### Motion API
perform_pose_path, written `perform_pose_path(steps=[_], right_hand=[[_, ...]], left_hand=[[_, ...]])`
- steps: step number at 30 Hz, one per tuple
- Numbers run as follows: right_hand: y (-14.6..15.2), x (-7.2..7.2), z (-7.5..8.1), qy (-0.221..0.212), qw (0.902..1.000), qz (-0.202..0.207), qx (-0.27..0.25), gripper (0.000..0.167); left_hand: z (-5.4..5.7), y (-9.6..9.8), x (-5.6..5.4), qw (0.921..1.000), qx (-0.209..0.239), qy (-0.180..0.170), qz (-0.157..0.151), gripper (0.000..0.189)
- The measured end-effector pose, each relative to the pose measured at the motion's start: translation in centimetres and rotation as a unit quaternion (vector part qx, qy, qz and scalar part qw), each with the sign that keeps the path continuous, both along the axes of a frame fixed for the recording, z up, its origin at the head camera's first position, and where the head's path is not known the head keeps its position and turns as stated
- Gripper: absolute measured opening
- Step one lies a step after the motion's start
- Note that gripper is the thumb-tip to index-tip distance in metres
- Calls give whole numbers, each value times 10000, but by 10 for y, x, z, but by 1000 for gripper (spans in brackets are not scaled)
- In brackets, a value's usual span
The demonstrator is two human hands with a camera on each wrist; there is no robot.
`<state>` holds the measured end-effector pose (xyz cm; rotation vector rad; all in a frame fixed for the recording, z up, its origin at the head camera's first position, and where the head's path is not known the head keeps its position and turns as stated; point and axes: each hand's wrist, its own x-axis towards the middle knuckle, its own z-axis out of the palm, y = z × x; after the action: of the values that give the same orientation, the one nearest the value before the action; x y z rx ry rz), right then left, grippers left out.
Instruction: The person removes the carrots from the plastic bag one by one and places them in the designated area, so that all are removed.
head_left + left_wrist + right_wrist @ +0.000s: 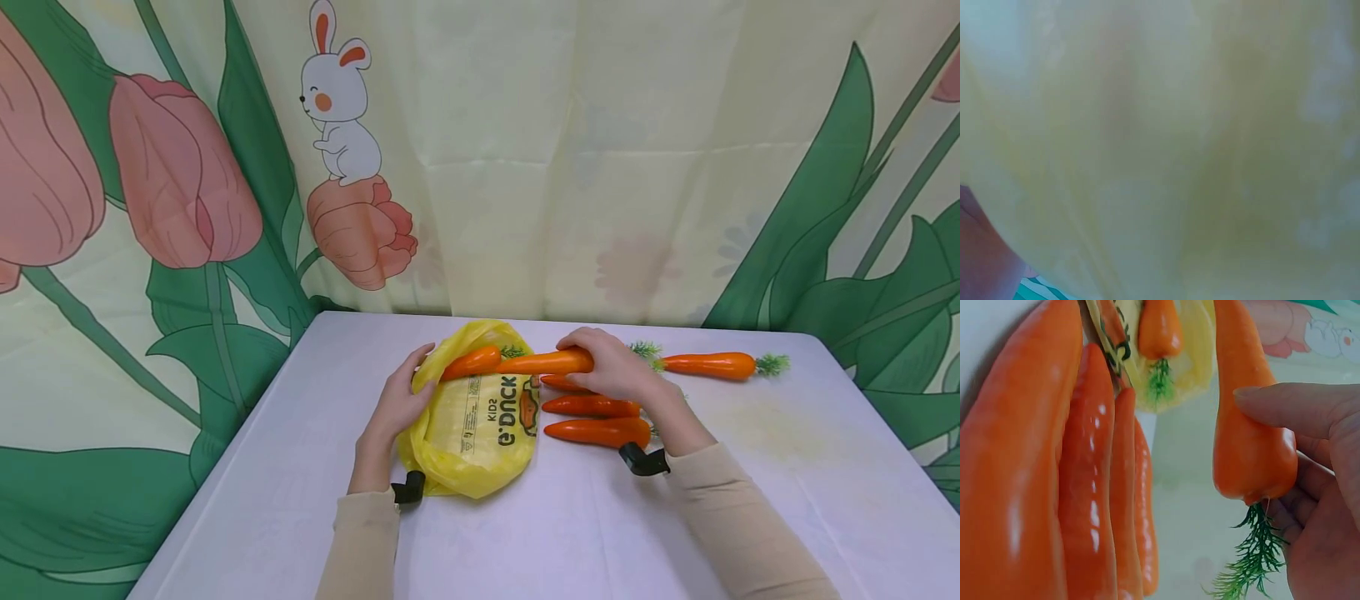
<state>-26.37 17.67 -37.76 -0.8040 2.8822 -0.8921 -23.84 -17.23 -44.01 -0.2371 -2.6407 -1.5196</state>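
My left hand (pixel 393 400) grips the left rim of a yellow plastic bag (pixel 480 471), which lies with its mouth toward that hand. Pale yellow plastic fills most of the left wrist view, with a bit of the hand at its lower left. In my right hand (pixel 611 367), thumb on one side and fingers on the other, is an orange carrot (pixel 1250 437) with a green leafy top. Its tip points left over the bag, near another carrot (pixel 474 362) at the bag's mouth, whose green top faces right.
Several more carrots (pixel 596 406) lie side by side on the white table (pixel 300 467), right of the bag and below my right hand. Farther right lies a single carrot (pixel 708 365). A printed curtain (pixel 510 167) hangs behind the table.
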Motion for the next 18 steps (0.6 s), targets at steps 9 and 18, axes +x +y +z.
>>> perform_pose_path(steps=[9,18], right_hand=[[25,3,4,311,9995,-36,-9,39],[55,4,7,344,9993,-134,111,39]], left_hand=[[0,0,0,10000,-48,40,-27,60],[0,0,0,10000,-57,-2,21,60]])
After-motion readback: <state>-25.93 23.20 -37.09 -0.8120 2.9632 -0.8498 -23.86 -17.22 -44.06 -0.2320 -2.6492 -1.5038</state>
